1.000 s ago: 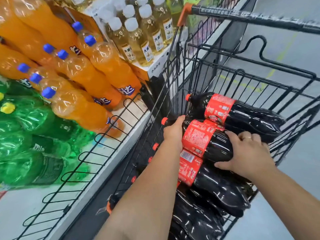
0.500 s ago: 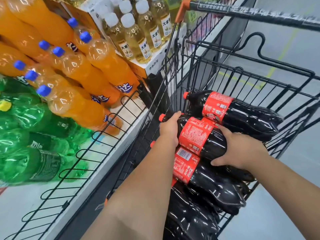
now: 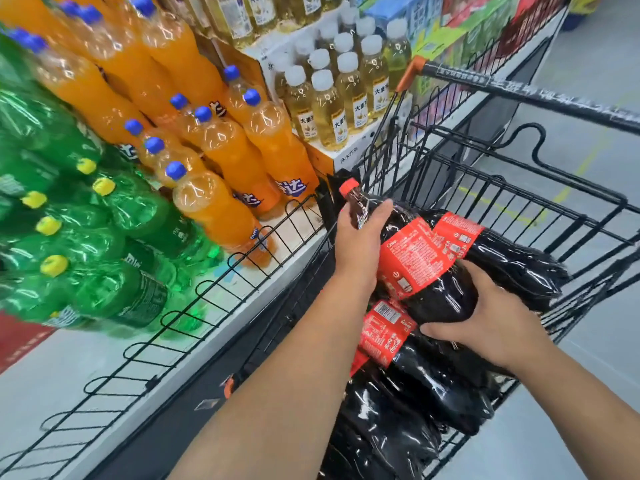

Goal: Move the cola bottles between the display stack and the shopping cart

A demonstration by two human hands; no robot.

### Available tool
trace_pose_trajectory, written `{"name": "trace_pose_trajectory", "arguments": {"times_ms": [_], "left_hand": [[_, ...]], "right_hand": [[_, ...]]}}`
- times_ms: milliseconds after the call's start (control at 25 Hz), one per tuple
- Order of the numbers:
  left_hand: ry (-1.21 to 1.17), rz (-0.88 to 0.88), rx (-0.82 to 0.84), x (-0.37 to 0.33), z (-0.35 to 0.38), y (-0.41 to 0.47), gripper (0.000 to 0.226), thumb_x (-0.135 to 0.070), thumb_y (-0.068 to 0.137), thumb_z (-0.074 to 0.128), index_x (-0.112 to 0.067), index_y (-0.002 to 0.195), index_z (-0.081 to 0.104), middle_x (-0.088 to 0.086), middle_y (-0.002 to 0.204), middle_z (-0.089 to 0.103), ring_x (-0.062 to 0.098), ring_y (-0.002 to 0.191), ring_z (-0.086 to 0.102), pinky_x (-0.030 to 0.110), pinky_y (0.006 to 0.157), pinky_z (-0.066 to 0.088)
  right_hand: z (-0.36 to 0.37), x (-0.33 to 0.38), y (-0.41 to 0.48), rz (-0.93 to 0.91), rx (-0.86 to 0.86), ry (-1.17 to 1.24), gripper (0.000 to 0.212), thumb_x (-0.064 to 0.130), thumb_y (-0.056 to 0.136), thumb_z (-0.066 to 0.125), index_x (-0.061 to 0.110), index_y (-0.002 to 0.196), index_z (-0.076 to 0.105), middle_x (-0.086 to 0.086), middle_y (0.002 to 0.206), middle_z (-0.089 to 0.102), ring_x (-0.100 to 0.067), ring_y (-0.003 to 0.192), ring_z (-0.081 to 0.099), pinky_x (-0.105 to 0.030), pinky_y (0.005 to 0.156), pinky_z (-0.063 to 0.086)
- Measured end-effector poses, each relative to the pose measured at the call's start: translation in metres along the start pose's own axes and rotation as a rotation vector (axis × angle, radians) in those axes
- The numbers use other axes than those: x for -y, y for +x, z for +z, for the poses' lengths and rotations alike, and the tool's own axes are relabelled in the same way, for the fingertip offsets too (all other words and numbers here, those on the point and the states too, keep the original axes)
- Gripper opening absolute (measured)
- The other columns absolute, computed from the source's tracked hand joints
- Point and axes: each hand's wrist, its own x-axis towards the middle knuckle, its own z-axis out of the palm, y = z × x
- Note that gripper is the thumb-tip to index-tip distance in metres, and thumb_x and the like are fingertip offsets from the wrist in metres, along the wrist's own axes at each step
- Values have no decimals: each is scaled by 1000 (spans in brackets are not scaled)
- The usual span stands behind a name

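Note:
A large cola bottle [image 3: 419,261] with a red cap and red label is lifted above the others, its neck tilted up to the left. My left hand [image 3: 360,244] grips its shoulder just below the cap. My right hand [image 3: 491,327] cups its lower body from underneath. Several more cola bottles [image 3: 426,386] lie stacked on their sides in the black wire shopping cart [image 3: 568,220], one of them [image 3: 512,258] just behind the held bottle.
Left of the cart runs a white display shelf [image 3: 114,386] with a black wire front rail. On it lie green soda bottles [image 3: 104,244], orange soda bottles [image 3: 221,157] and pale tea bottles [image 3: 332,105]. The cart handle [image 3: 540,98] crosses the upper right. Grey floor lies to the right.
Both hands have raised the cola bottle off the stack in the cart and tipped its cap upward. My view has swung up and left, showing more of the shelf.

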Motion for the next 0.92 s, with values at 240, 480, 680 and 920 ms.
{"name": "trace_pose_trajectory", "arguments": {"times_ms": [240, 480, 680, 920], "left_hand": [[-56, 191, -32, -38, -44, -60, 90, -61, 59, 82, -41, 140, 50, -4, 126, 70, 20, 110, 71, 49, 98, 57], [-195, 159, -139, -53, -107, -104, 85, -63, 48, 82, -37, 123, 53, 3, 116, 74, 23, 97, 75, 49, 93, 59], [-258, 221, -221, -46, -177, -142, 96, -56, 50, 85, -24, 134, 52, 6, 114, 75, 21, 91, 76, 44, 86, 61], [-275, 263, -343, -40, -263, -204, 99, -58, 48, 86, -18, 133, 53, 13, 117, 73, 25, 92, 75, 46, 86, 62]], "right_hand": [[12, 50, -40, -171, -49, 286, 98, 45, 51, 94, 53, 130, 36, 33, 97, 52, -1, 89, 54, -26, 81, 40], [50, 97, -73, -264, 28, 389, 75, 41, 49, 95, 55, 103, 44, 37, 94, 57, 11, 90, 56, -21, 82, 43], [96, 127, -108, -351, 125, 371, 88, 49, 46, 94, 49, 120, 46, 28, 107, 64, 10, 96, 60, -20, 84, 47], [155, 166, -168, -423, 229, 372, 95, 49, 46, 93, 44, 130, 48, 24, 110, 68, 8, 97, 64, -34, 94, 52]]}}
